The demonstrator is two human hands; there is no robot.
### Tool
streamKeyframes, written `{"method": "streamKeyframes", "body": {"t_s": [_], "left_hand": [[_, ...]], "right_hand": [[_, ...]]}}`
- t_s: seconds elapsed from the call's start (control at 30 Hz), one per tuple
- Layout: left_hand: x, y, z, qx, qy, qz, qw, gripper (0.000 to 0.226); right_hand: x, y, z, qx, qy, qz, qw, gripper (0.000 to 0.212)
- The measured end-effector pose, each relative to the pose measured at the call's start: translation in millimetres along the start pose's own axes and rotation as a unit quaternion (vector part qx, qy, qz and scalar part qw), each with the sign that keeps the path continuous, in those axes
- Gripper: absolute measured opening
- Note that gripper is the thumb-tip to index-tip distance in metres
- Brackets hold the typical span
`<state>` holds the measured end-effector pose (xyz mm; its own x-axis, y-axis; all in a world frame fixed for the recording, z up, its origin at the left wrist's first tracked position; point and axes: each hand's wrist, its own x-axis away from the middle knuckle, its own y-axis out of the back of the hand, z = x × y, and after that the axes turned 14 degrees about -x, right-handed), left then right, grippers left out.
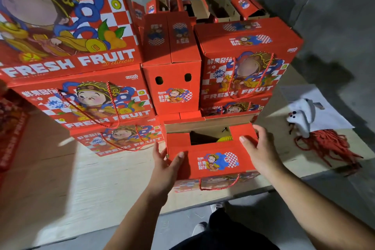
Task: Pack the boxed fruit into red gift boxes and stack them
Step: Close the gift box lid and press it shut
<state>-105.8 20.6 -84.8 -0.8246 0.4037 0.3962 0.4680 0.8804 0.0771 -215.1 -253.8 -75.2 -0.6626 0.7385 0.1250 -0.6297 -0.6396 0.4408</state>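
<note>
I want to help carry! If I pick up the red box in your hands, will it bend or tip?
The box is cardboard, so probably stiff. Its top is still open with something yellow inside, so it may be heavy-ish and spill if tipped. Both hands, left and right, steady it.

Both forearms were bare to beyond the frame's lower edge, with no sleeve showing on either. The left hand (pixel 165 170) and the right hand (pixel 261 152) wore no gloves, rings or watch, and the nails were short and unpainted. At six o'clock, between the arms, dark trousers (pixel 229 231) covered the legs, the fabric near black. Just above them, towards the frame's centre, a light grey shoe (pixel 198 228) with a darker toe peeked out; its details were too blurred to tell.
</note>
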Motion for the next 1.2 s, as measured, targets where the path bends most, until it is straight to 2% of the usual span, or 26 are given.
{"method": "streamKeyframes", "body": {"t_s": [0.07,0.2,0.27,0.3,0.4,0.47,0.5,0.57,0.6,0.63,0.67,0.73,0.77,0.83,0.87,0.9,0.97,1.03,1.07,1.13,1.2], "left_hand": [[-0.6,-0.3,0.4,0.024,0.049,-0.007,0.998,0.102],[-7.4,-4.6,-0.8,0.004,0.084,-0.029,0.996,0.059],[-7.8,-9.5,-3.5,-0.002,0.095,-0.046,0.994,0.053],[-7.8,-11.4,-5.0,-0.006,0.102,-0.053,0.993,0.055],[-11.2,-16.6,-5.4,-0.025,0.11,-0.082,0.99,0.074],[-8.9,-20.8,-4.0,-0.102,0.089,-0.138,0.981,0.087],[-6.5,-22.3,-2.8,-0.191,0.062,-0.191,0.961,0.089],[-0.3,-25.2,-3.1,-0.367,-0.031,-0.303,0.879,0.076],[0.8,-27.4,-3.5,-0.415,-0.071,-0.332,0.844,0.069],[0.8,-29.6,-4.4,-0.432,-0.089,-0.338,0.832,0.066],[0.1,-33.2,-5.2,-0.422,-0.088,-0.335,0.838,0.068],[-5.2,-30.7,-7.4,-0.342,-0.05,-0.304,0.888,0.086],[-7.9,-27.4,-7.3,-0.291,-0.024,-0.284,0.913,0.095],[-9.9,-23.6,-5.5,-0.211,0.005,-0.255,0.944,0.105],[-8.9,-23.6,-4.7,-0.184,-0.001,-0.248,0.951,0.106],[-7.0,-24.5,-4.1,-0.165,-0.014,-0.244,0.956,0.105],[-2.6,-26.1,-4.2,-0.179,-0.046,-0.246,0.951,0.102],[0.5,-23.0,-6.9,-0.313,-0.101,-0.257,0.909,0.093],[1.6,-18.4,-9.4,-0.404,-0.151,-0.249,0.867,0.087],[3.0,-5.5,-18.0,-0.54,-0.257,-0.18,0.781,0.071],[-0.8,2.4,-34.5,-0.602,-0.279,-0.105,0.741,0.067]], "right_hand": [[-4.3,0.5,1.3,0.018,-0.018,0.025,0.999,0.068],[-8.2,4.0,2.5,-0.019,-0.064,0.069,0.995,0.076],[-6.9,7.6,3.6,-0.059,-0.097,0.077,0.991,0.077],[-4.0,8.5,3.5,-0.056,-0.086,0.068,0.992,0.073],[10.1,5.3,1.2,0.051,0.091,0.033,0.994,0.042],[15.0,4.3,-2.0,0.117,0.171,0.044,0.977,0.022],[15.9,5.1,-1.2,0.128,0.177,0.055,0.974,0.017],[15.7,8.1,-0.7,0.122,0.161,0.079,0.976,0.015],[14.6,9.5,-0.4,0.123,0.151,0.084,0.977,0.018],[14.1,10.8,0.0,0.122,0.14,0.089,0.979,0.025],[10.9,12.9,-0.3,0.097,0.122,0.1,0.983,0.038],[4.3,16.2,9.4,-0.028,0.048,0.11,0.992,0.079],[-1.2,19.0,16.9,-0.108,0.01,0.104,0.989,0.089],[-18.8,27.4,30.9,-0.238,-0.043,0.094,0.966,0.086],[-27.3,31.9,35.8,-0.243,-0.04,0.105,0.964,0.079],[-34.4,34.9,37.6,-0.203,-0.012,0.122,0.972,0.071],[-42.7,35.7,34.1,-0.043,0.083,0.173,0.98,0.048],[-47.8,33.8,24.3,0.098,0.194,0.226,0.95,0.04],[-48.9,33.2,23.9,0.147,0.219,0.252,0.931,0.045],[-50.6,34.4,27.4,0.189,0.21,0.302,0.911,0.075],[-53.0,35.6,32.0,0.253,0.235,0.32,0.882,0.089]]}}
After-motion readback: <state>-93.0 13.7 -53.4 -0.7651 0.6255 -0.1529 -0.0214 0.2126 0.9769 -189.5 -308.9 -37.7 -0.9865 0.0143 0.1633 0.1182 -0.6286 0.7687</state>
